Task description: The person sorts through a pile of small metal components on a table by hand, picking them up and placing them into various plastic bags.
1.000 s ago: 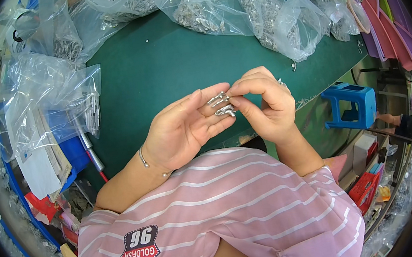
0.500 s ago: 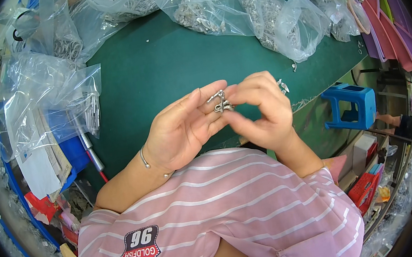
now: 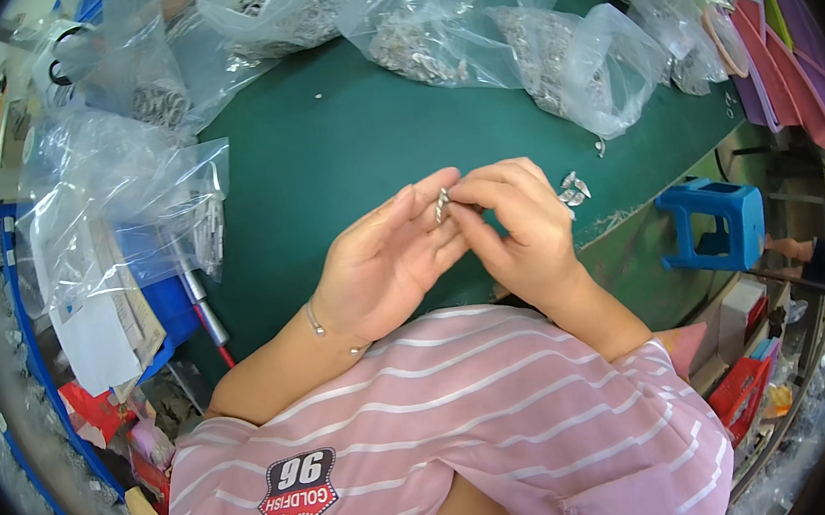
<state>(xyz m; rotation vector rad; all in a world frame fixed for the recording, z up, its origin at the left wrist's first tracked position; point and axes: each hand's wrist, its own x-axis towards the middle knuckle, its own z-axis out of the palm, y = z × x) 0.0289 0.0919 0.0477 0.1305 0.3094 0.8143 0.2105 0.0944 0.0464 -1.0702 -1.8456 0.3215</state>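
My left hand (image 3: 381,259) is turned palm up with its fingers stretched out and its thumb apart. Against its fingers stands a small silvery twisted metal piece (image 3: 442,206), its exact kind too small to make out. My right hand (image 3: 518,228) pinches that piece between thumb and fingertips. Several loose silvery pieces (image 3: 574,188) lie on the green tabletop (image 3: 321,156) just beyond my right hand.
Clear plastic bags of metal parts (image 3: 421,47) line the table's far side. At left, a clear bag (image 3: 125,202) rests over papers and a blue tray (image 3: 164,304). A blue stool (image 3: 713,224) stands at right, near another person's hand (image 3: 790,248).
My right fingers have regripped, and less of the metal shows between my hands. The view has shifted slightly; more loose pieces show beside my right hand.
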